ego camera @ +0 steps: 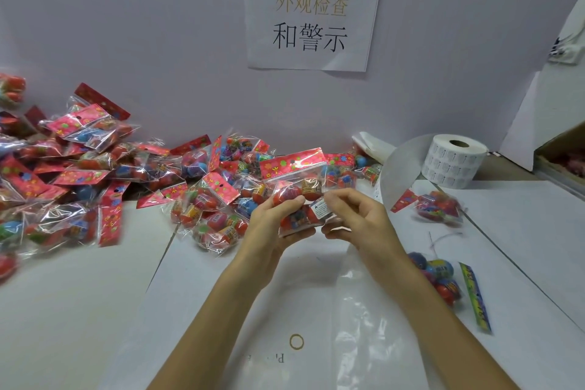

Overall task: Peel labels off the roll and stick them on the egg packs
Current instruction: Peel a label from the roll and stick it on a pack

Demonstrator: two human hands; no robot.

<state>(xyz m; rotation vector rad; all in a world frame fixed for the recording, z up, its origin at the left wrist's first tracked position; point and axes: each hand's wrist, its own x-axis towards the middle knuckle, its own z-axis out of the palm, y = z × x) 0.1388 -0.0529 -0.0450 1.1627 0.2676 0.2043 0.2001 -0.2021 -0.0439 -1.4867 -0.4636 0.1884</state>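
Note:
My left hand grips a clear egg pack with a red flowered header, held up over the middle of the table. My right hand pinches a small white warning label against the pack's front. The label roll, white with printed labels, stands at the back right, and its translucent liner strip curls toward the hands.
A big heap of egg packs covers the left and back of the table. One pack lies right of my hands, another with a green header nearer me. A clear plastic bag lies in front. A cardboard box sits far right.

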